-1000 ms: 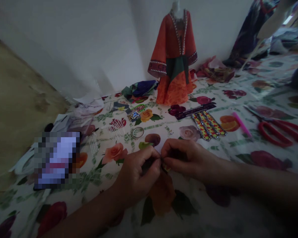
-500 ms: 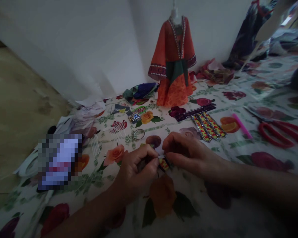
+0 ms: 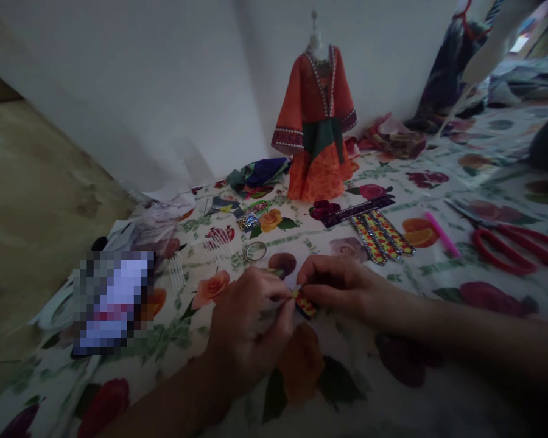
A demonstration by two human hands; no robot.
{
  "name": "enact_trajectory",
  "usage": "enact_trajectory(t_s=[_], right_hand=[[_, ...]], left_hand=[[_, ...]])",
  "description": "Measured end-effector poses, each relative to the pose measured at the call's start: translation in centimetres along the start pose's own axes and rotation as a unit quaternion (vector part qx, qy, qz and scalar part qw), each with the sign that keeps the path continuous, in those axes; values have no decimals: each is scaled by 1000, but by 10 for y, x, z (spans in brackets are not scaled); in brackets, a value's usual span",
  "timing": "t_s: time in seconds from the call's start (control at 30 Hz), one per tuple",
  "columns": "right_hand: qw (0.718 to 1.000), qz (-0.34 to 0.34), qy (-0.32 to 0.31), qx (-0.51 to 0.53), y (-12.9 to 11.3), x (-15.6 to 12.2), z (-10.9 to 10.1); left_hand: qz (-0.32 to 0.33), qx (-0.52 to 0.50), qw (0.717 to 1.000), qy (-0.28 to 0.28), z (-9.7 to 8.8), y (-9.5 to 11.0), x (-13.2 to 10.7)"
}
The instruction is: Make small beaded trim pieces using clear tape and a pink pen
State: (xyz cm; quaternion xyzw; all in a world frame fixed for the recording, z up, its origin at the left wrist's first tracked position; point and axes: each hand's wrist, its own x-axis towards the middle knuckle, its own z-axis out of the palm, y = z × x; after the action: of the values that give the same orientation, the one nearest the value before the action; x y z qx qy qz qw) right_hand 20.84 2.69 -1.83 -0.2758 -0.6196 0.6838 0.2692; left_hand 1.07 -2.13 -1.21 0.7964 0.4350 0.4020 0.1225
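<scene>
My left hand (image 3: pixel 249 322) and my right hand (image 3: pixel 338 289) meet low in the middle of the view, fingertips close together. Between them is a short strip of yellow and red patterned trim (image 3: pixel 304 303). My right thumb and fingers pinch its upper end, and my left fingertips touch it from the other side. Part of the strip is hidden by my fingers. Both hands rest just above a floral printed tablecloth (image 3: pixel 484 340).
Beyond my hands lie several matching trim strips (image 3: pixel 379 240), a dark purple band (image 3: pixel 358 211) and a metal ring (image 3: pixel 256 251). Red-handled scissors (image 3: pixel 506 249) and a pink marker (image 3: pixel 442 234) lie right. An orange miniature dress (image 3: pixel 317 128) stands against the white wall (image 3: pixel 141 91).
The trim strip now shows more between my hands, and my left hand has turned slightly. The whole scene sits lower in view because my head has moved.
</scene>
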Motion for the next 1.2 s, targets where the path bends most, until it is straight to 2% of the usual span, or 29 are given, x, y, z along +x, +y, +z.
enact_trajectory(t_s=[0.1,0.23,0.5,1.2], right_hand=[[1000,7,1,-8,0,0,1],[1000,12,2,-3,4,1,1],[1000,14,-6,-24,5,1,0],[998,-12,-5,-62,6,-1,-1]], left_hand=[[47,40,998,-21,2,-1,-2],[11,43,998,-52,4,-5,-2],[-25,33,997,-65,2,-5,-1],[-39,-9,996,-82,2,-4,0]])
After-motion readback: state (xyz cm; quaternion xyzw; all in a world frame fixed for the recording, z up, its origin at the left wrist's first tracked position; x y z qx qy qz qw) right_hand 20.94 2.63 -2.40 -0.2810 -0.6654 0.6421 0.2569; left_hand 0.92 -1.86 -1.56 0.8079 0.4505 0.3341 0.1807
